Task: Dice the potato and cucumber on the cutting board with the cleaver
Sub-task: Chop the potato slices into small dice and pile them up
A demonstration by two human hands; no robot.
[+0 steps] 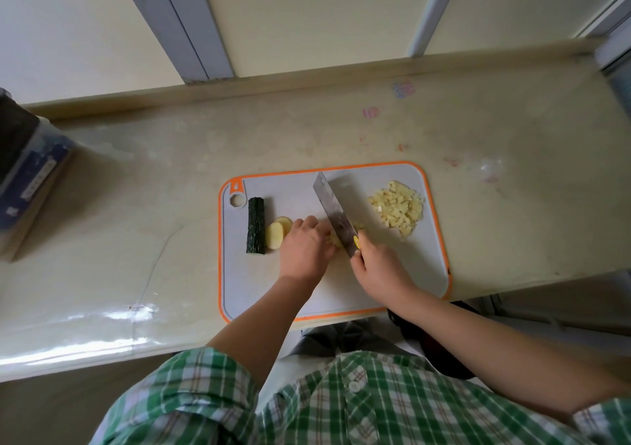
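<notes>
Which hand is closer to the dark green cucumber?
The left hand. It holds the potato just right of the cucumber; the right hand grips the cleaver farther right.

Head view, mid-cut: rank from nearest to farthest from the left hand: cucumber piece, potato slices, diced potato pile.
1. potato slices, just left of the left hand.
2. cucumber piece, farther left.
3. diced potato pile, beyond the cleaver, on the board's right.

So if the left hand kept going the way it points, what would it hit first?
Probably the flat of the cleaver, which stands just beyond the left hand's fingers as they hold the potato being cut; from above, the gap is hard to judge.
</notes>
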